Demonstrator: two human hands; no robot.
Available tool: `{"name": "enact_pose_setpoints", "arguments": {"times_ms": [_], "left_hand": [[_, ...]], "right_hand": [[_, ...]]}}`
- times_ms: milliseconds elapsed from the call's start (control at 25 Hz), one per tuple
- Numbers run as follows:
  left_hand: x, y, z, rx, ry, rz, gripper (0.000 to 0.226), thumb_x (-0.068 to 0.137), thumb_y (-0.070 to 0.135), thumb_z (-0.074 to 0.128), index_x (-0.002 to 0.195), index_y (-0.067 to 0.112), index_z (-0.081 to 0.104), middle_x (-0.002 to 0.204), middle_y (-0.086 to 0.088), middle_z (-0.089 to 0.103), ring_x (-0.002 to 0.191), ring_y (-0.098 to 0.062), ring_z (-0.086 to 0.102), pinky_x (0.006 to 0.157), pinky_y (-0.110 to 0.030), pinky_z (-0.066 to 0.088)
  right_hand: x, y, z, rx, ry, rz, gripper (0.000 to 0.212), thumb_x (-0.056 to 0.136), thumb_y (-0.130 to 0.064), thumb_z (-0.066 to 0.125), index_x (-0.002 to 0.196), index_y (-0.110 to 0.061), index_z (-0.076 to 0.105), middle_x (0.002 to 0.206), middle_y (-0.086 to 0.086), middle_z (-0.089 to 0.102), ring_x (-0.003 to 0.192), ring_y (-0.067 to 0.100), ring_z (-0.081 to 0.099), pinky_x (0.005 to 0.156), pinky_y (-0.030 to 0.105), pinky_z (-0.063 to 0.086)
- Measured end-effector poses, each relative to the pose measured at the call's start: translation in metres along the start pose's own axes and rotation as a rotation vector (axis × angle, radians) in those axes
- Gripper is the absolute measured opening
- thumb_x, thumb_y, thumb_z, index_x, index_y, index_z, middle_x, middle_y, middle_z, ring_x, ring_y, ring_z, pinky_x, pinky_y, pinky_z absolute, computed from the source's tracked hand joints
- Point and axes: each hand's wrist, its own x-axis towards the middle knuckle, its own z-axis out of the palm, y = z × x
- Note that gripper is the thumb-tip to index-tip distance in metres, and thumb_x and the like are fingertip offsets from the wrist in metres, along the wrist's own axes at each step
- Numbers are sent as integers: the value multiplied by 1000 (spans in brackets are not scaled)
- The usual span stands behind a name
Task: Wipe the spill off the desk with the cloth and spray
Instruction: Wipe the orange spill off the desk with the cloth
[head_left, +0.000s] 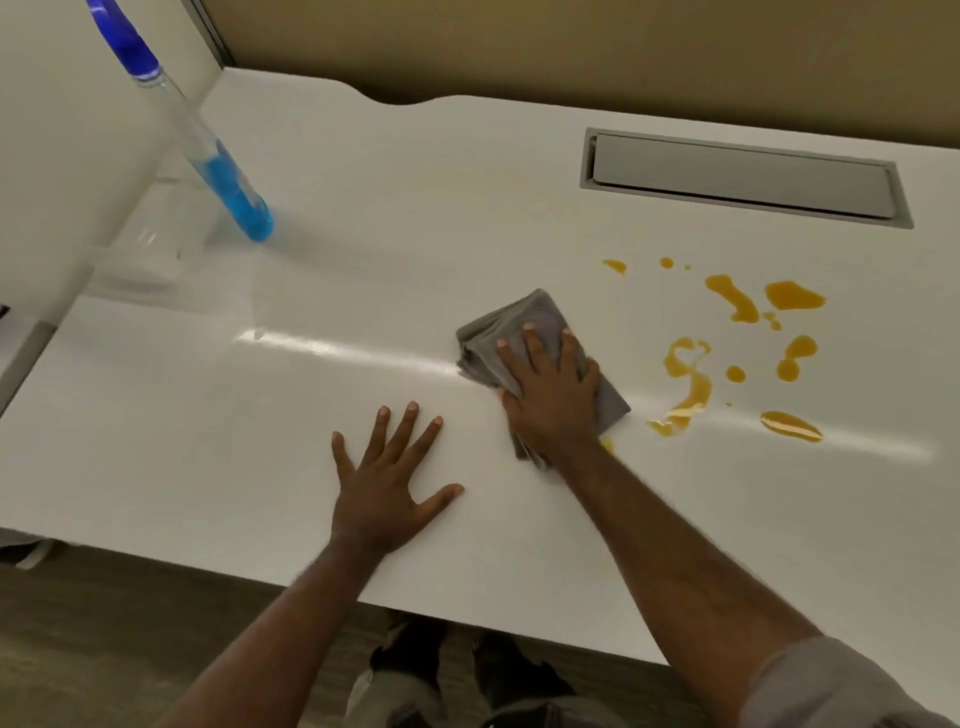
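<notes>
An orange spill (737, 343) lies in several blobs and streaks on the right part of the white desk (363, 218). My right hand (553, 395) presses flat on a folded grey cloth (524, 325) just left of the spill; a small orange smear shows at the cloth's near edge. My left hand (389, 478) rests flat on the desk with fingers spread, holding nothing. A clear spray bottle (208, 150) with a blue top and blue liquid stands at the back left of the desk, apart from both hands.
A grey rectangular cable hatch (743, 179) is set into the desk at the back right. A white partition (67, 130) rises along the left side. The desk's front edge runs just below my forearms, with my shoes (447, 670) on the floor beneath.
</notes>
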Motion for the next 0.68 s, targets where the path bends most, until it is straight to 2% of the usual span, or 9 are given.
{"name": "enact_pose_setpoints", "arguments": {"times_ms": [40,120,240,320,440,520,600,680], "left_hand": [[0,0,0,-2,2,-3,82,82,85,22,151,49,-2,163,15,-4,150,-16,-10,112,-69,-3],[-1,0,0,-12,-2,-9,82,82,86,23,151,49,-1,163,16,-3,150,-14,-10,112,-69,-3],[-1,1,-1,-4,-11,-10,81,81,86,22,150,51,-2,162,18,-6,150,-13,-11,112,-68,-3],[0,0,-1,-6,-4,-16,81,81,85,22,150,51,-2,163,17,-5,150,-13,-12,113,-68,-3],[-1,-1,-2,-4,-11,5,81,81,86,20,150,51,-3,163,16,-6,150,-14,-13,113,-69,-2],[0,-2,-2,-7,-18,-3,81,80,87,18,150,51,-3,162,17,-6,150,-14,-13,112,-69,-1],[-2,0,-3,-12,-17,2,81,80,87,17,150,52,-4,162,18,-7,150,-14,-13,113,-68,-2],[-2,0,-4,-18,-10,-1,80,79,87,17,149,53,-4,161,18,-7,150,-14,-13,113,-68,-3]], "right_hand": [[-13,14,2,-4,36,8,59,91,-51,37,149,-44,25,161,-6,22,146,39,18,107,62,25],[-28,45,0,3,94,162,58,91,-48,41,148,-43,30,160,-5,26,145,38,22,105,60,28],[-12,51,-6,66,81,411,60,93,-48,43,150,-42,24,163,-1,19,145,44,14,106,65,23],[-4,23,-9,79,51,323,61,92,-51,42,149,-45,21,163,0,15,145,47,11,106,67,20],[-44,0,3,22,53,80,60,87,-50,43,146,-48,28,161,-2,25,145,43,20,106,65,24],[-72,28,7,4,110,130,59,86,-49,44,144,-48,32,159,-5,30,145,38,24,106,61,27],[-81,63,4,-1,142,286,57,90,-50,43,145,-49,30,160,-6,27,146,36,21,107,58,26],[-77,68,-2,37,147,458,57,92,-51,42,147,-48,26,162,-3,22,147,40,16,108,60,23]]}}
